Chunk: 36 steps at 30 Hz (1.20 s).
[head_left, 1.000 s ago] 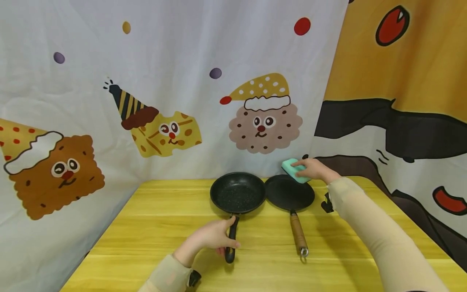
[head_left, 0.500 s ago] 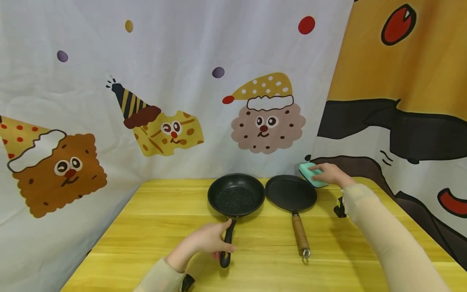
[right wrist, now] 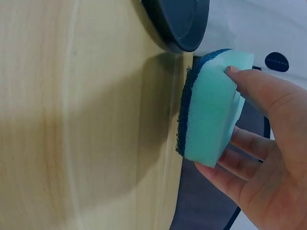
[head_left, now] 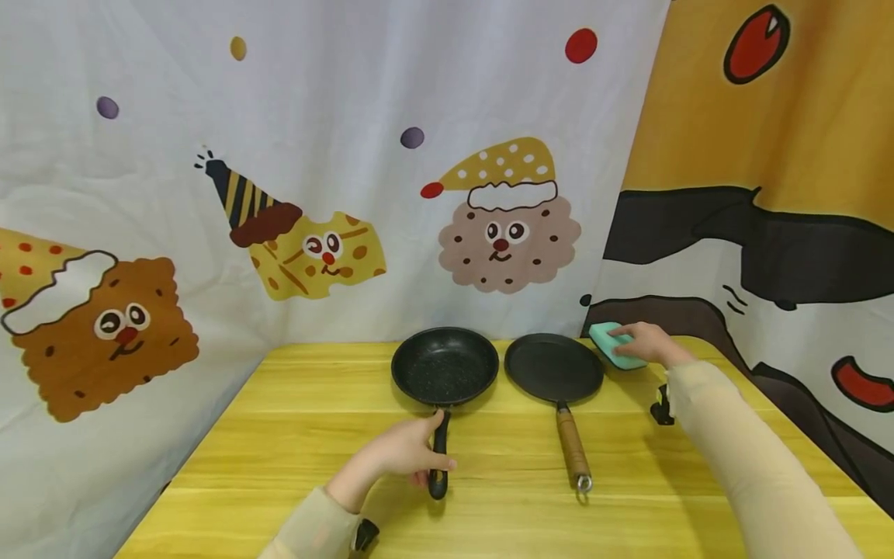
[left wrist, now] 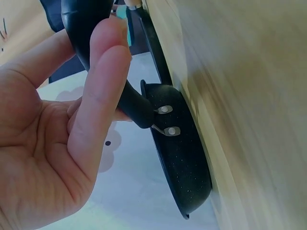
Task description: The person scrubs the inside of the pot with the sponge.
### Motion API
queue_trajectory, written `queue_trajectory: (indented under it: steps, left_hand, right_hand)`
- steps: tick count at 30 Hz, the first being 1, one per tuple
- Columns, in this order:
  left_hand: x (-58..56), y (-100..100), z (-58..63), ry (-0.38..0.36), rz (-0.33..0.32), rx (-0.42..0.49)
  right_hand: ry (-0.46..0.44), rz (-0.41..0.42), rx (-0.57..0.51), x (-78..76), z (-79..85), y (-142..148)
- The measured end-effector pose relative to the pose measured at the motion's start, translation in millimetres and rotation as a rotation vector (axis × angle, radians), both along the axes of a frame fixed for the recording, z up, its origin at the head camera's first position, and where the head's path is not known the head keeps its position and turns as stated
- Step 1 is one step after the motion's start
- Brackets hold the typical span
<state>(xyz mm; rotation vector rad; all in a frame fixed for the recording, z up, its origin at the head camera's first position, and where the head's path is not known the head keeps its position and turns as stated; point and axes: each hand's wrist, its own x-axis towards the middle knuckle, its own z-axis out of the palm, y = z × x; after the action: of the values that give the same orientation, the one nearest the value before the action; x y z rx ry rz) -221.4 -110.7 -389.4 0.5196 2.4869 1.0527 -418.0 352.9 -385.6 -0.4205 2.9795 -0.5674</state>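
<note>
My left hand [head_left: 408,450] grips the black handle [head_left: 440,442] of a deep frying pan [head_left: 447,365] with a speckled dark inside. In the left wrist view the fingers wrap this handle, and two rivets [left wrist: 171,131] show on the pan's wall. At the back right, my right hand [head_left: 649,343] holds a turquoise sponge [head_left: 615,347] between thumb and fingers. The right wrist view shows the sponge's dark scouring side [right wrist: 187,105] facing the tabletop, close over it. Left of the sponge lies a flat black pan [head_left: 554,367] with a wooden handle [head_left: 573,446].
Both pans rest side by side on a yellow wood-grain table [head_left: 279,458]. A white curtain [head_left: 335,93] printed with cartoon food hangs right behind the table's back edge.
My right hand has carried the sponge to the right and a little down, off the flat pan to beside it. My left hand keeps its grip, and the frying pan has shifted slightly left.
</note>
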Motion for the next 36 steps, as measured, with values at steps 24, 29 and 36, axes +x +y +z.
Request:
queue_trajectory:
  steps: [24,29,36]
  left_hand:
    - [2.4,-1,-1.1,0.001,0.002,-0.012]
    - [2.4,-1,-1.4,-0.002,0.007,-0.011]
    - [2.0,-2,-1.1,0.009,-0.003,-0.005]
  right_hand:
    - [-0.076,-0.122,-0.018,14.2,-19.6,14]
    - [-0.092,-0.141,-0.026,13.5,-22.4,14]
    - [-0.126,-0.137,-0.023,13.4,-23.1,12]
